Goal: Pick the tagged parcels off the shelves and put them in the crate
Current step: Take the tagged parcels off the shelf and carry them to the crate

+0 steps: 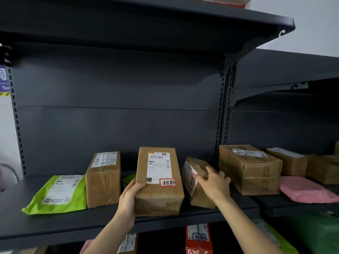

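Observation:
A brown cardboard parcel (159, 182) with a white shipping label and a red-bordered handwritten tag lies at the middle of the dark shelf (55, 228). My left hand (130, 197) grips its near left corner, thumb on top. Right beside it a smaller tilted brown parcel (197, 191) leans on its edge, and my right hand (214, 184) rests on its top with fingers curled over it. A red tag shows on that parcel's left face. No crate is in view.
On the same shelf lie a green mailer (58, 195), an upright brown box (103, 180), a large box (251, 169), more boxes (288, 161) and a pink mailer (308, 191) to the right. Another shelf overhangs above. Parcels sit on the shelf below, among them a red one (199, 239).

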Tool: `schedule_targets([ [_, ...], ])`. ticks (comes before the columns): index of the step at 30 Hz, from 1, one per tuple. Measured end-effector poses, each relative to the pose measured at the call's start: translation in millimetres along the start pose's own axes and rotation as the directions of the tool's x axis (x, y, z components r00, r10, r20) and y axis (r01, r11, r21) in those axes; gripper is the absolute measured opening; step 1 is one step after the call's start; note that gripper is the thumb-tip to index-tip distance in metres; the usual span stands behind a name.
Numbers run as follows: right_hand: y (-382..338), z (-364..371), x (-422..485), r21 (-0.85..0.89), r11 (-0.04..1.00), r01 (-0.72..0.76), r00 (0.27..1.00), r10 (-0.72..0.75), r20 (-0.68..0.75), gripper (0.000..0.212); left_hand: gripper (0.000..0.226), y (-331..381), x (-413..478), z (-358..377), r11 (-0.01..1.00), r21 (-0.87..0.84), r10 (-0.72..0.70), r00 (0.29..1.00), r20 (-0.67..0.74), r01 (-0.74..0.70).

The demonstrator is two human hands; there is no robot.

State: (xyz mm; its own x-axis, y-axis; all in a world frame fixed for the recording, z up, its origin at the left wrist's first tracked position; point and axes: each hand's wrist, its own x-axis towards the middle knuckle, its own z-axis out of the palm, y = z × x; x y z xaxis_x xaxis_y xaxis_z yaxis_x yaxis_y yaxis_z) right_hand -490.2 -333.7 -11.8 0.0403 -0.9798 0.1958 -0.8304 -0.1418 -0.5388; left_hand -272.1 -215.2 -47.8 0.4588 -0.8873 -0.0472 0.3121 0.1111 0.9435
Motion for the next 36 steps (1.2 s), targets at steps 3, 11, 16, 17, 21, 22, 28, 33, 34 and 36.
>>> schedule_targets([
  [3,10,-1,-1,0.365,0.93,-0.042,0.999,0.034,0.026,0.055,0.039,-1,1,0,1.0,-0.001,0.003,1.0,0.012,-0.003],
  [11,22,-1,-9,0.719,0.673,-0.172,0.985,0.135,0.11,0.042,0.036,-3,6,-3,1.0,-0.011,0.014,1.0,0.019,-0.013],
  [16,22,15,-30,0.905,0.417,-0.082,0.996,0.064,0.061,0.027,0.051,-4,10,-5,0.997,-0.016,0.069,0.998,0.009,-0.069],
  [17,21,16,-34,0.918,0.392,-0.057,0.998,0.031,0.049,0.024,0.052,-3,10,-6,0.996,-0.013,0.083,0.996,0.026,-0.083],
  [21,32,20,-40,0.936,0.347,-0.057,0.995,-0.056,0.081,0.032,0.052,2,6,-10,0.993,-0.006,0.119,0.982,0.148,-0.119],
  [22,36,20,-40,0.935,0.35,-0.061,0.993,-0.075,0.093,0.035,0.053,3,4,-11,0.992,-0.002,0.123,0.976,0.182,-0.125],
  [28,49,12,-45,0.917,0.398,0.02,0.977,-0.204,0.067,0.041,0.055,6,3,-17,0.986,0.058,0.132,0.942,0.308,-0.157],
  [33,49,2,-54,0.898,0.435,0.073,0.968,-0.248,0.042,0.046,0.058,14,0,-16,0.982,0.082,0.13,0.925,0.356,-0.17],
  [34,49,1,-54,0.895,0.437,0.086,0.967,-0.252,0.031,0.046,0.058,16,-1,-16,0.98,0.089,0.134,0.923,0.362,-0.177],
  [36,49,1,-54,0.889,0.445,0.106,0.966,-0.26,0.015,0.046,0.062,18,-4,-17,0.973,0.106,0.154,0.917,0.369,-0.206],
])
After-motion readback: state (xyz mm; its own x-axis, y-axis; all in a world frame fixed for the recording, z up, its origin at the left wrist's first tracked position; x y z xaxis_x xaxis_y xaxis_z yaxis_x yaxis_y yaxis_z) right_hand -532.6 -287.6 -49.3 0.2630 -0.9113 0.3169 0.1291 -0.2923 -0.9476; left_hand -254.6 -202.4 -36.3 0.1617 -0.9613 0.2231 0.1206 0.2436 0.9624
